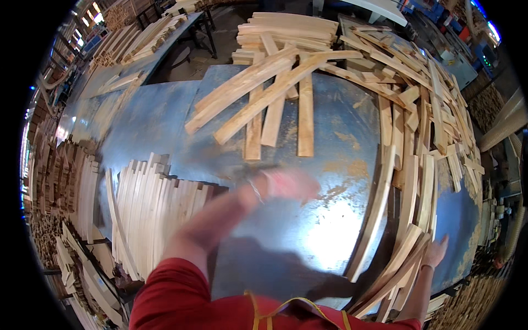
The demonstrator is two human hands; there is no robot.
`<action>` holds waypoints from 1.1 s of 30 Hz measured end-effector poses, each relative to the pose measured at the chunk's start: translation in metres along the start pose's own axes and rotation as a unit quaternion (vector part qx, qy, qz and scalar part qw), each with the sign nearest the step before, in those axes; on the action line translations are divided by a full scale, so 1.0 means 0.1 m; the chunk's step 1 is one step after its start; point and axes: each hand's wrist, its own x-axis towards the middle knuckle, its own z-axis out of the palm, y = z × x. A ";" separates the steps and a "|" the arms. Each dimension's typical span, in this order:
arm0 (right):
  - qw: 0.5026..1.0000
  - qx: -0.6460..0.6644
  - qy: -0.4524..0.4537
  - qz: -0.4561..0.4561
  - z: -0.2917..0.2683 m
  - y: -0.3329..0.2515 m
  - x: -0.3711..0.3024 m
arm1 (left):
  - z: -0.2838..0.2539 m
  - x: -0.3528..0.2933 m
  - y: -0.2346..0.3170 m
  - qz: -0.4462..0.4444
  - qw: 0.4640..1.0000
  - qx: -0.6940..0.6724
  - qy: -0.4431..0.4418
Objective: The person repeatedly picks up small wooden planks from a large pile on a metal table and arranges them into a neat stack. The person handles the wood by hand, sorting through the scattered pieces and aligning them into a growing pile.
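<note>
My left hand (291, 184) is smeared by motion above the middle of the metal tabletop (253, 264), so its fingers cannot be made out. Nothing shows clearly in it. At the lower right, my right hand (435, 252) is closed at the far end of a curved wooden strip (404, 272). Several similar strips lie close beside it, and their near ends run toward my body. A neat row of pale wooden strips (148, 209) sits left of my left forearm. Beyond the left hand, loose strips (269, 91) lie fanned and crossed over one another.
A tangled heap of wooden strips (423, 104) covers the right side. Stacked boards (286, 30) stand at the far edge. Darker wood pieces (60, 181) are piled at the left. A ribbed hose (503, 126) hangs at the far right. Sawdust (346, 168) dusts the tabletop.
</note>
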 end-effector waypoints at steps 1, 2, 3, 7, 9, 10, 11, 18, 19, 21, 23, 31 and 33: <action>0.997 0.050 -0.004 -0.060 -0.03 -0.66 0.04 | 0.38 -0.15 -0.98 0.013 0.983 0.024 0.182; 0.992 0.080 0.012 -0.092 -0.14 -1.24 -0.01 | 0.03 -0.37 -1.23 -0.128 0.966 0.027 0.222; 0.966 0.190 0.008 -0.176 -0.05 -1.58 -0.02 | -0.37 -0.58 -1.45 -0.262 0.931 0.021 0.254; 0.907 0.180 -0.217 -0.314 0.52 -3.88 -0.39 | -0.85 -1.23 -2.24 -0.412 0.797 0.095 0.432; 0.869 0.125 -0.286 -0.384 1.00 -4.80 -0.64 | -0.96 -1.24 -2.77 -0.450 0.782 0.104 0.418; 0.865 0.072 -0.285 -0.406 1.27 -5.12 -0.67 | -1.04 -1.18 -2.98 -0.458 0.783 0.107 0.407; 0.857 0.021 -0.287 -0.427 1.53 -5.41 -0.71 | -1.10 -1.14 -3.17 -0.464 0.786 0.071 0.403; 0.874 0.158 -0.339 -0.310 2.63 -6.49 -0.88 | -1.04 -0.10 -3.35 -0.384 0.805 -0.007 0.452; 0.845 0.232 -0.379 -0.296 2.66 -6.54 -1.03 | -1.03 0.07 -3.26 -0.344 0.839 -0.042 0.420; 0.775 0.378 -0.433 -0.261 2.60 -6.62 -1.13 | -1.05 0.41 -2.91 -0.287 0.867 -0.139 0.384; 0.768 0.377 -0.458 -0.243 2.47 -6.26 -1.02 | -0.89 0.64 -2.16 -0.277 0.850 -0.215 0.394; 0.801 0.174 -0.497 -0.287 1.11 -3.28 -1.42 | 1.49 0.34 0.70 -0.183 0.826 -0.363 0.390; 0.789 0.215 -0.550 -0.168 0.52 -2.69 -1.69 | 2.15 0.06 1.16 -0.103 0.816 -0.498 0.275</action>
